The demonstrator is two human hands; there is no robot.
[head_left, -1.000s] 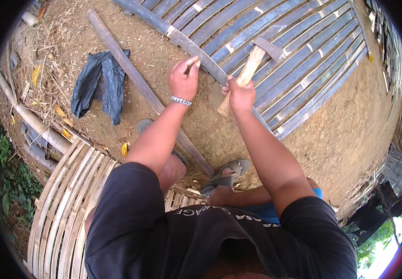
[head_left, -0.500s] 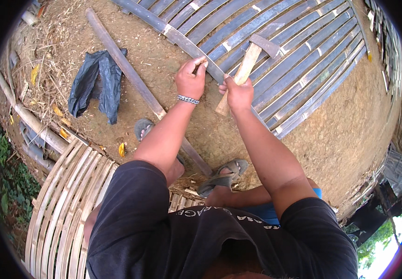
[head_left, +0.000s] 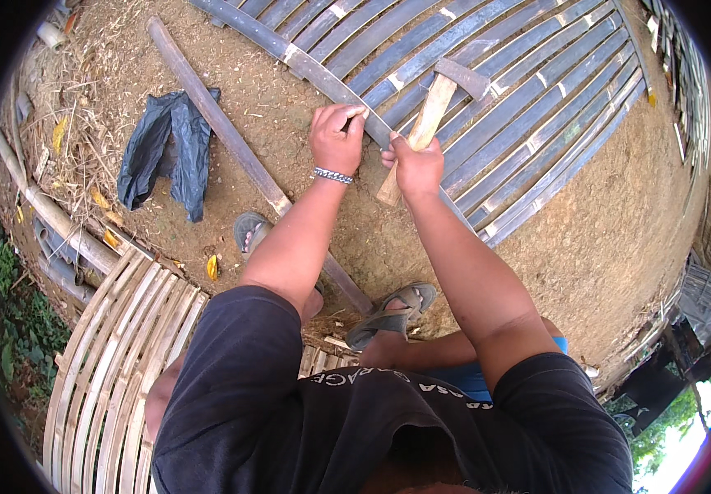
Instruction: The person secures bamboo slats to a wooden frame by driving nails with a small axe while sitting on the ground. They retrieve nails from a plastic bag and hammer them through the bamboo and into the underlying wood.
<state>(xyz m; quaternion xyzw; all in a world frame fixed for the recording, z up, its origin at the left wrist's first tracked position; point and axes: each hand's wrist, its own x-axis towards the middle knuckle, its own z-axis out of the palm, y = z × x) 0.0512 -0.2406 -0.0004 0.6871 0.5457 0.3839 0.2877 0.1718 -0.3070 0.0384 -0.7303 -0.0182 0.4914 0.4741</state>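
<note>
My right hand (head_left: pixel 419 169) is wrapped round the wooden handle of a hatchet (head_left: pixel 436 107), whose dark, flared metal head lies over the slatted bamboo panel (head_left: pixel 528 100). The handle's butt pokes out below my fist. Left of it, my left hand (head_left: pixel 337 142) is closed in a pinch, thumb against forefinger, beside the panel's near edge strip (head_left: pixel 320 76). Whatever the pinched fingers hold, if anything, is too small to make out. A chain bracelet (head_left: pixel 333 175) circles my left wrist.
A long bamboo strip (head_left: pixel 216 115) slants across the dirt to my sandalled feet (head_left: pixel 392 314). Left of it lies a crumpled black plastic bag (head_left: pixel 184 152). I sit by a slatted bamboo bench (head_left: pixel 117 354). Bamboo poles (head_left: pixel 72 230) and plants edge the far left.
The hatchet and right hand have shifted very slightly left in the picture, along with the whole scene. Both hands keep the same grip.
</note>
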